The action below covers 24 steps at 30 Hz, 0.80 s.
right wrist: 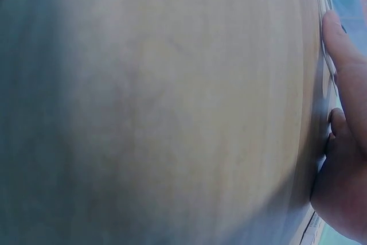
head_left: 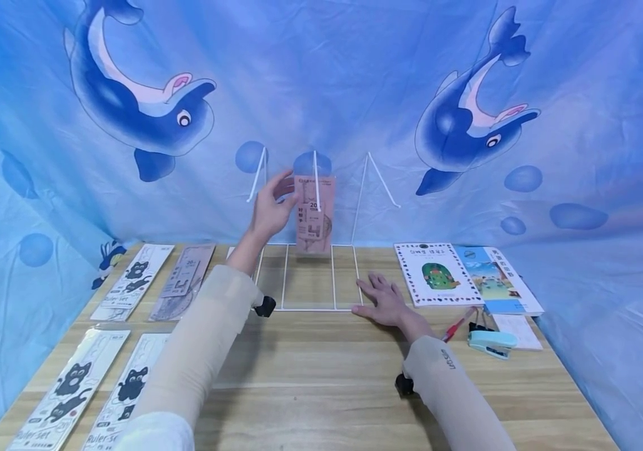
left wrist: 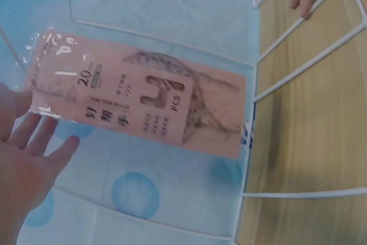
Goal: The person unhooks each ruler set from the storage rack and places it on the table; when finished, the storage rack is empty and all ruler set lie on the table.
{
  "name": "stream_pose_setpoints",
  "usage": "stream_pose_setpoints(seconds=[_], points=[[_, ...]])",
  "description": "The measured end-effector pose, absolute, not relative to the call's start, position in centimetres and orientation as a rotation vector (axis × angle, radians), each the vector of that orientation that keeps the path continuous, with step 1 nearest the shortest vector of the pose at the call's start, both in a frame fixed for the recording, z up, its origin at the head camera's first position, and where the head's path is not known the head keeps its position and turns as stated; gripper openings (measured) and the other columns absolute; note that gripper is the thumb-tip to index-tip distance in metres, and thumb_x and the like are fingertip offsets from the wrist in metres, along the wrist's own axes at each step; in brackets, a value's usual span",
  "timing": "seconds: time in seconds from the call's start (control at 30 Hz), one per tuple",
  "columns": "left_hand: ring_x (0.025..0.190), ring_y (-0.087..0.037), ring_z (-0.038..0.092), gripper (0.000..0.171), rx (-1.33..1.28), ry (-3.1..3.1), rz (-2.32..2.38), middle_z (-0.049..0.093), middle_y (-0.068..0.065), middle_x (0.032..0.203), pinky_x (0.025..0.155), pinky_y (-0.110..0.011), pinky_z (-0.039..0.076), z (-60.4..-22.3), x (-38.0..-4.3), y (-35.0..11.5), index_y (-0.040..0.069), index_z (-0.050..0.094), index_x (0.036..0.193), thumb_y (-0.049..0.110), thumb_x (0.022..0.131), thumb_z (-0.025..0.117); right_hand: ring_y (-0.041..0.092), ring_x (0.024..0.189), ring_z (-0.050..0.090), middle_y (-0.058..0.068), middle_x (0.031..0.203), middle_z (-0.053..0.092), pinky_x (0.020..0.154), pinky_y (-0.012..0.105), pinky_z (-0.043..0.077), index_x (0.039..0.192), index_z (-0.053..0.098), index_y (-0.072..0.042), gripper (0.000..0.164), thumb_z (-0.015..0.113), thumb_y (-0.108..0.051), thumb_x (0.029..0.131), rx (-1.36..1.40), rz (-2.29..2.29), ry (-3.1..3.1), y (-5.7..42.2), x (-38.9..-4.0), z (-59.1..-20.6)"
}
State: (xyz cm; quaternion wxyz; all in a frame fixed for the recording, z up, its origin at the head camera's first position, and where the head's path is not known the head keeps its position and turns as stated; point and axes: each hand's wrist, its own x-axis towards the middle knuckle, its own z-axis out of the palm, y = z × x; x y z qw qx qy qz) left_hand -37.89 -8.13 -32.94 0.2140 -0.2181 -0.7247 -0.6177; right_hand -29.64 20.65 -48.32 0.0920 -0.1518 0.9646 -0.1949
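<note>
A pink ruler-set pack (head_left: pixel 314 228) in clear plastic stands upright at the middle peg of a white wire rack (head_left: pixel 307 309); the peg overlaps its front. My left hand (head_left: pixel 273 207) is at the pack's upper left edge, thumb and fingertips right at the plastic. In the left wrist view the fingers of this left hand (left wrist: pixel 28 164) are loosely spread beside the pack (left wrist: pixel 143 96). My right hand (head_left: pixel 383 300) rests with extended fingers on the right side of the rack's base. In the right wrist view, only part of the right hand (right wrist: pixel 347 84) shows at the edge.
Several cat ruler-set packs (head_left: pixel 76 382) and another pink pack (head_left: pixel 183 279) lie at the left. On the right are a white booklet (head_left: pixel 439 275), a blue book (head_left: pixel 493 282), a red pen (head_left: pixel 457 326), a black binder clip (head_left: pixel 479 327) and a light-blue stapler (head_left: pixel 492 342). A dolphin-printed curtain (head_left: pixel 321 81) hangs behind.
</note>
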Motion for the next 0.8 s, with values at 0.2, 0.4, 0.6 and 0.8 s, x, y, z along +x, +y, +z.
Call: stream_pose_setpoints(seconds=[0.2, 0.4, 0.6, 0.8], points=[[0.105, -0.044, 0.064, 0.038, -0.620, -1.948, -1.623, 0.063, -0.033, 0.116, 0.099, -0.044, 0.055, -31.9, -38.1, -7.5, -0.012, 0.054, 0.125, -0.010, 0.087, 0.059, 0.036, 0.153, 0.005, 0.014, 0.164, 0.012, 0.125, 0.060, 0.003, 0.152, 0.028, -0.026, 0.075, 0.055, -0.059, 0.090, -0.442, -0.559, 2.862, 20.6, -29.9, -48.6], [0.092, -0.036, 0.068, 0.024, -0.595, -2.001, -1.524, 0.068, -0.026, 0.102, 0.077, -0.031, 0.063, -31.5, -37.8, -7.2, -0.008, 0.064, 0.111, -0.009, 0.087, 0.059, 0.035, 0.153, 0.004, 0.013, 0.164, 0.011, 0.125, 0.060, 0.003, 0.152, 0.027, -0.026, 0.076, 0.054, -0.060, 0.090, -0.444, -0.545, 2.863, 20.7, -29.9, -48.6], [0.087, -0.034, 0.067, 0.021, -0.560, -1.997, -1.566, 0.069, -0.026, 0.100, 0.066, -0.021, 0.062, -31.3, -37.3, -7.4, -0.008, 0.065, 0.105, -0.011, 0.087, 0.058, 0.035, 0.153, 0.005, 0.013, 0.164, 0.011, 0.125, 0.060, 0.003, 0.152, 0.028, -0.026, 0.075, 0.055, -0.059, 0.090, -0.438, -0.558, 2.863, 20.6, -29.8, -48.5], [0.079, -0.029, 0.067, 0.018, -0.607, -2.019, -1.592, 0.069, -0.028, 0.094, 0.063, -0.023, 0.062, -31.4, -36.0, -7.7, -0.010, 0.066, 0.103, -0.010, 0.087, 0.060, 0.035, 0.153, 0.004, 0.012, 0.164, 0.011, 0.125, 0.060, 0.002, 0.152, 0.027, -0.027, 0.076, 0.055, -0.059, 0.090, -0.429, -0.554, 2.860, 20.6, -29.8, -48.4]])
